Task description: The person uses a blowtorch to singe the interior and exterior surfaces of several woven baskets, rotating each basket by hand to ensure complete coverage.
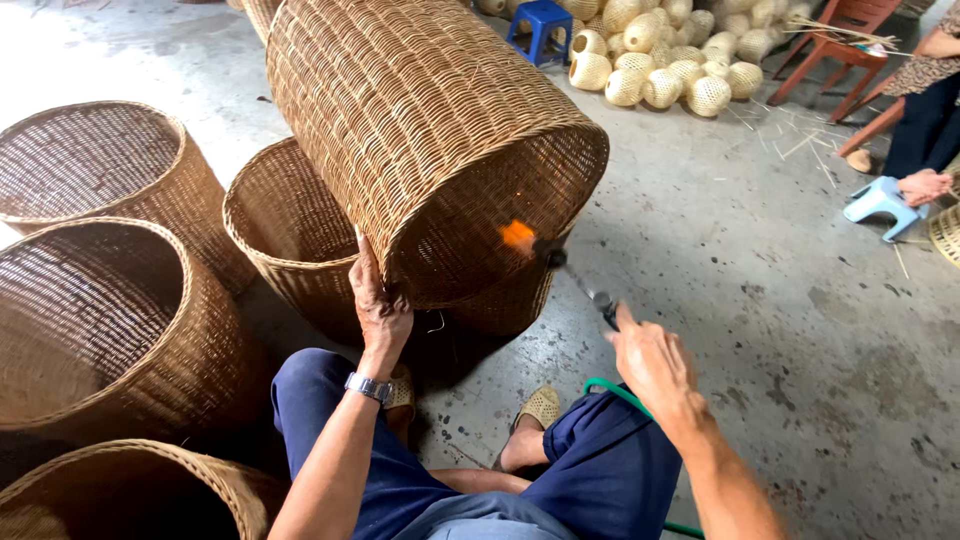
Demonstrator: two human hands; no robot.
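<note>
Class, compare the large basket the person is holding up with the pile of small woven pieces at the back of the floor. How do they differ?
The held basket is big and brown; the small woven pieces are little, round and pale. The basket is tilted off the floor, gripped at its rim by the left hand, with the torch in the right hand flaming at it; the pieces lie heaped on the floor. Both are woven.

Four large brown wicker baskets stand on the concrete floor (760, 300): one at the far left (95, 160), one in front of it (90, 330), one at the bottom-left corner (130, 490), and one in the middle (285, 225). A heap of small pale woven baskets (665, 50) lies at the far edge, beside a blue plastic stool (542, 20). A red chair (840, 45) and a light-blue stool (880, 200) stand at the right, near another person's hand (925, 185).
</note>
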